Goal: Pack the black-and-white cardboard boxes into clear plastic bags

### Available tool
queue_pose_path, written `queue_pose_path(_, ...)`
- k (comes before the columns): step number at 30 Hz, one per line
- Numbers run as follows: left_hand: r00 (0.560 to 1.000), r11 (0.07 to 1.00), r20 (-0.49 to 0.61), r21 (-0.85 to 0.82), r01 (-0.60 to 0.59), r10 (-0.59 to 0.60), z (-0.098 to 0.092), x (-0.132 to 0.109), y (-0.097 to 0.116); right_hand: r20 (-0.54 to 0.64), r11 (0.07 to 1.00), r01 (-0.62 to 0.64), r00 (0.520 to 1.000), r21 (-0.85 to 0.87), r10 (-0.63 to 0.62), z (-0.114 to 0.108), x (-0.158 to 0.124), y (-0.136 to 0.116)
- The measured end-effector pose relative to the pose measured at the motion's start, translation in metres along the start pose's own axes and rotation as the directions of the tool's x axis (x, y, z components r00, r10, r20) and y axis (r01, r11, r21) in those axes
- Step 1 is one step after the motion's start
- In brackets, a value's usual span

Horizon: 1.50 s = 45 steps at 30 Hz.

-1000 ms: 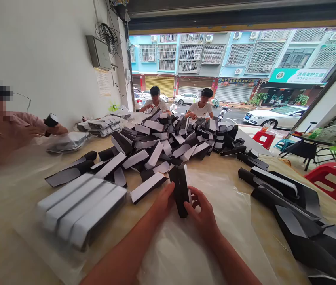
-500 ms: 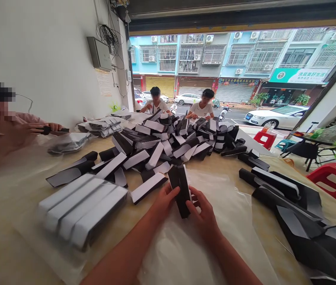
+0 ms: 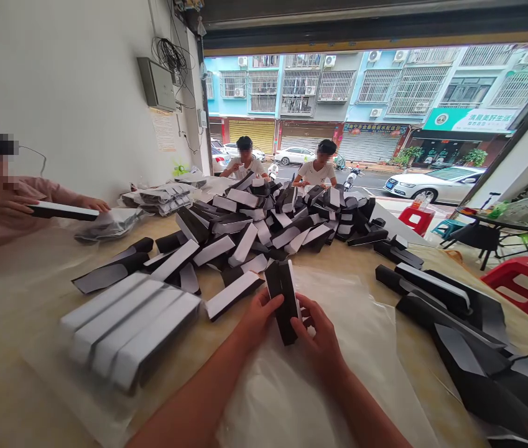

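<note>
Between both hands a narrow black-and-white cardboard box [image 3: 283, 305] stands tilted, its black side facing me. My left hand [image 3: 264, 314] is closed on its left edge, with the thumb across the black face. On the opposite edge my right hand [image 3: 314, 323] grips the same box, thumb near the lower end and fingers behind. Beneath them lies a clear plastic sheet [image 3: 338, 398]. A white-topped black box [image 3: 234, 295] rests just left of my left hand. Nearer to me on the left, several white boxes [image 3: 128, 330] lie side by side in clear plastic wrap.
A heap of folded black-and-white boxes [image 3: 254, 230] covers the table's middle. More black card pieces [image 3: 469, 348] lie along the right. Wrapped packs [image 3: 156, 199] sit by the wall. A co-worker [image 3: 35, 205] at left holds a box; two people sit across. Red stools [image 3: 525, 283] stand right.
My hands and the box have barely moved; the box is turned very slightly. The co-worker at left has lowered and turned their box so that its white side shows.
</note>
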State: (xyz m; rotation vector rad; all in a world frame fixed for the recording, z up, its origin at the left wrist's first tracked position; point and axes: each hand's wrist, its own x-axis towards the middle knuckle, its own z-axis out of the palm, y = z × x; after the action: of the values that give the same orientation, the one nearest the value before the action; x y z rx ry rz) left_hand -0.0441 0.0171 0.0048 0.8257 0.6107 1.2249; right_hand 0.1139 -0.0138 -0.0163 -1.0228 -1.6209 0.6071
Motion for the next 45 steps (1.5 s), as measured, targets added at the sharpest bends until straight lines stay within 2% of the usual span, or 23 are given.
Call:
queue_pose_path(4, 1.000, 1.000, -0.024, 0.004, 0.009, -0.009, 0.002, -0.001, 0.002, 0.018, 1.000, 0.019, 1.000, -0.007, -0.019, 0.001, -0.001, 0.004)
queue_pose_path(8, 1.000, 1.000, 0.002, 0.000, 0.013, -0.013, 0.002, -0.001, 0.001, 0.017, 1.000, 0.016, 1.000, -0.016, -0.016, 0.000, -0.001, 0.005)
queue_pose_path(16, 0.999, 0.998, 0.004, 0.049, -0.042, 0.042, -0.006, 0.004, -0.008, 0.056, 0.998, 0.052, 0.997, -0.048, -0.049, 0.000, 0.001, 0.001)
queue_pose_path(22, 0.995, 0.990, 0.024, 0.098, -0.099, 0.097, -0.001, 0.002, -0.006, -0.035, 0.995, 0.050, 0.998, -0.082, -0.054, -0.001, 0.002, 0.002)
queue_pose_path(26, 0.993, 0.997, 0.108, 0.062, -0.055, 0.048, -0.005, 0.003, -0.006, -0.107, 0.996, 0.016, 0.994, -0.093, -0.026, -0.001, 0.003, 0.002)
queue_pose_path(29, 0.986, 0.996, 0.168, 0.083, -0.031, 0.016, -0.010, 0.005, -0.010, -0.104, 0.998, -0.028, 0.994, -0.058, 0.022, -0.001, 0.003, 0.002)
queue_pose_path(38, 0.982, 0.987, 0.189, 0.161, -0.025, -0.006, -0.015, 0.007, -0.015, -0.099, 0.985, -0.160, 0.981, 0.064, 0.166, 0.000, 0.002, 0.002)
queue_pose_path(45, 0.992, 0.990, 0.127, 0.143, -0.007, -0.011, -0.018, 0.009, -0.017, -0.097, 0.977, -0.121, 0.985, 0.177, 0.140, -0.003, 0.005, 0.003)
